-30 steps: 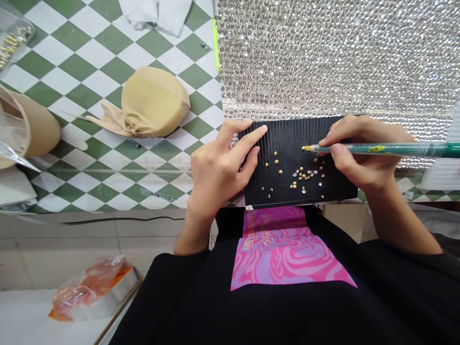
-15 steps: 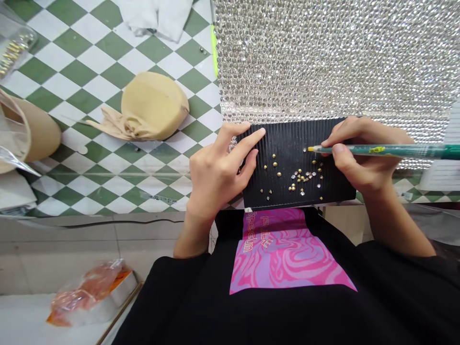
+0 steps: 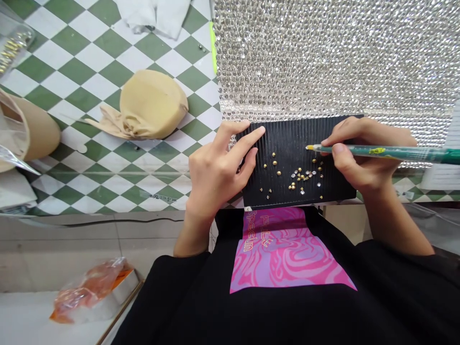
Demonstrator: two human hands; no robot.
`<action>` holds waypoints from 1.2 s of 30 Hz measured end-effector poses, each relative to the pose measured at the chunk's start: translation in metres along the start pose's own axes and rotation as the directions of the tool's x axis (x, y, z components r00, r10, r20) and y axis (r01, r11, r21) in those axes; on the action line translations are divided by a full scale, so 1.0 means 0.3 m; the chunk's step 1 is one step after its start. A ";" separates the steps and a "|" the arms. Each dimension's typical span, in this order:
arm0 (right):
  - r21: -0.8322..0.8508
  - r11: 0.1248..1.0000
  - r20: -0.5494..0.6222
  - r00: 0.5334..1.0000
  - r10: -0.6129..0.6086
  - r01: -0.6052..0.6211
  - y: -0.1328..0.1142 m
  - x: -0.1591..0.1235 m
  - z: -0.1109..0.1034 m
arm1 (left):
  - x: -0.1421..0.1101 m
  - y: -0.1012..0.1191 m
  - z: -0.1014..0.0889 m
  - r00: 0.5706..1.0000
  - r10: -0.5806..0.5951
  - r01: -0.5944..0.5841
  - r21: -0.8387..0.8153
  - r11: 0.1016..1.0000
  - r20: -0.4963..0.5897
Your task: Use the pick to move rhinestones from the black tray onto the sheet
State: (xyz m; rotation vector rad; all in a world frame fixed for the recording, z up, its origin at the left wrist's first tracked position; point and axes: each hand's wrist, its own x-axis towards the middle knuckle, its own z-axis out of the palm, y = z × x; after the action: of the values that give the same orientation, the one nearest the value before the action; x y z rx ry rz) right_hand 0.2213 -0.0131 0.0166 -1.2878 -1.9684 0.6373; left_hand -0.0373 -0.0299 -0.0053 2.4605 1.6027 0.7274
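A black ridged tray point(image 3: 287, 136) lies at the table's front edge, with small gold and clear rhinestones point(image 3: 301, 177) scattered over it. My left hand point(image 3: 223, 165) rests on the tray's left side, its fingers spread and the fingertips on the ridges. In my right hand point(image 3: 366, 148) is a green pencil-like picking pen point(image 3: 391, 152), pinched between thumb and fingers near its yellow tip. That tip points left, low over the tray, with a tiny clear stone right at its end. Whether the stone sticks to it I cannot tell.
Behind the tray spreads a sheet of silver rhinestones point(image 3: 323, 62). On the green-and-white checked table point(image 3: 104, 187) are a knotted beige pouch point(image 3: 154, 103), a beige round container point(image 3: 39, 129), a clear bag of gold pieces point(image 3: 14, 50) and white cloth point(image 3: 154, 14).
The pen's tip has shifted very slightly, and the clear stone beside it now sits right at the tip, a little to the right. My left hand stays in place on the tray.
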 end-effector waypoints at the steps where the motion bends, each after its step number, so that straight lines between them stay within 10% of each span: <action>1: 0.001 1.000 -0.004 1.000 -0.001 0.001 0.003 -0.001 0.000 | 0.000 0.000 0.000 1.000 0.001 -0.001 0.001 1.000 -0.002; 10: 0.098 0.987 -0.002 0.992 -0.129 0.128 -0.032 0.128 0.001 | -0.001 -0.002 -0.003 1.000 0.006 -0.006 -0.011 1.000 0.005; 19: 0.206 0.922 0.236 0.897 -0.373 0.329 -0.039 0.421 0.206 | -0.005 0.003 -0.003 0.998 -0.044 0.046 -0.022 0.999 0.052; 36: 0.186 0.959 0.315 0.912 -0.264 0.213 -0.052 0.410 0.247 | 0.000 0.003 -0.001 1.000 -0.015 0.015 0.005 1.000 0.002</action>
State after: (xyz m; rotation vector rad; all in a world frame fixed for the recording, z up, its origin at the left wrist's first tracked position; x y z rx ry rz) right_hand 0.1222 0.0918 0.0145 -0.8698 -2.2608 0.9085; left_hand -0.0366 -0.0304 -0.0045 2.4493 1.6219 0.7192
